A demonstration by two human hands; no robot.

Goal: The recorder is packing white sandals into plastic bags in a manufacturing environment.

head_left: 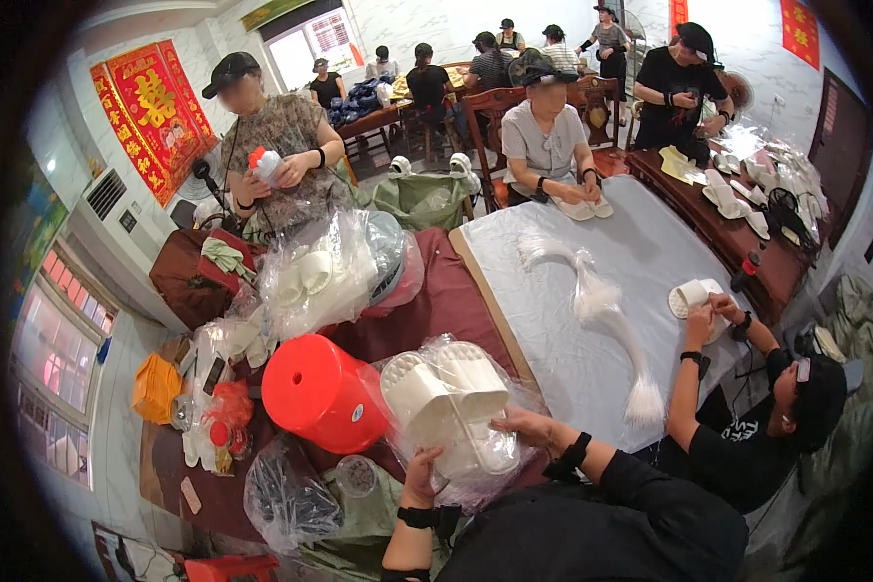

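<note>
White slippers [420, 396] lie together in a clear plastic bag [526, 396], directly in front of me. My left hand [420, 479] grips the bag's near left edge, its fingers closed by the slippers. On the right side, my right hand [532, 427] has its thumb over a slipper and its other fingers partly hidden beneath. The bag's crinkled film spreads out around the slippers. Just left of them stands a red plastic stool [310, 393] with a hole in its round top, close against the bag.
On the pale-covered table [572, 359] to the right lies a bundle of thin clear strands [601, 306]. Co-workers sit and stand around it, some handling slippers. More bagged slippers [312, 272] are piled beyond the stool. Crumpled clear film [286, 495] lies near my left arm.
</note>
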